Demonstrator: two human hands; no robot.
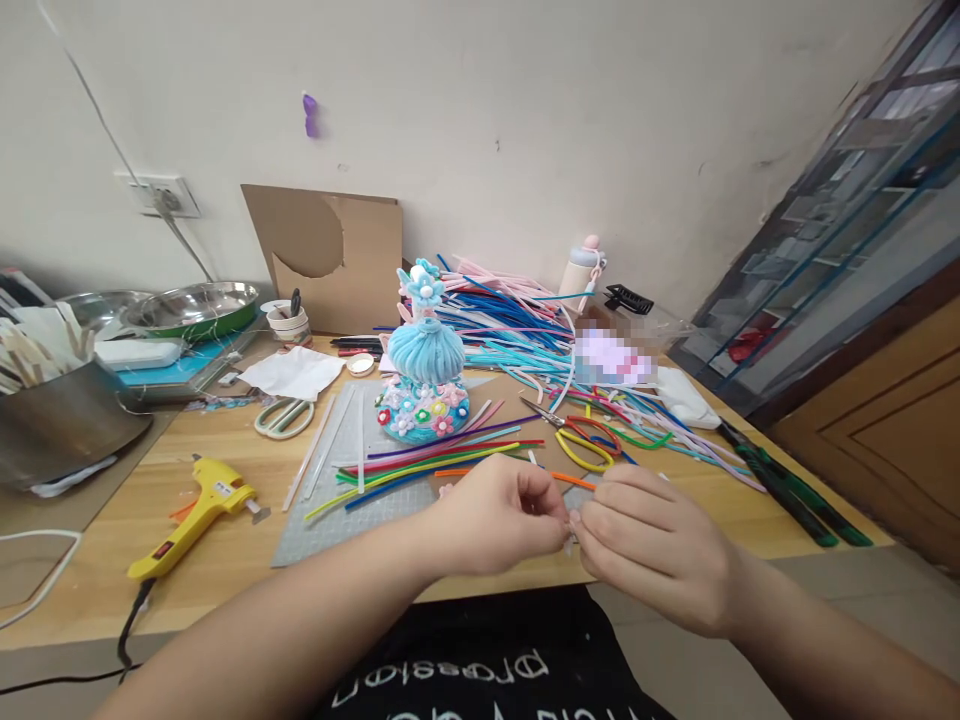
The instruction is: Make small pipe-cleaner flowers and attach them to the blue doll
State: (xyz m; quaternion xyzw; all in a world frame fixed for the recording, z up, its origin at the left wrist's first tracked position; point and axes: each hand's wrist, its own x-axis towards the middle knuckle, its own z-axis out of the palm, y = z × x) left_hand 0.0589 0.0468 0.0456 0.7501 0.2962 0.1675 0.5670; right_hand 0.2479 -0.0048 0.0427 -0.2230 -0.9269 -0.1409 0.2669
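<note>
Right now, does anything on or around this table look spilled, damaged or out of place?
Nothing looks spilled. The cardboard against the wall has a large curved cutout, so it looks incomplete. Fuzzy stems lie in a loose, crisscrossed heap beside the blue figure, looking untidy.

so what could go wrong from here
The small pale piece, apparently pinched between the left hand and right hand, could slip and drop over the light wooden table's front edge, which is close.

The yellow plastic glue gun lies near the left forearm; if it's hot, which I can't tell, a brush could burn.

A sweep of the left hand might topple the tall light-blue fuzzy flower-covered ornament beyond it.
</note>
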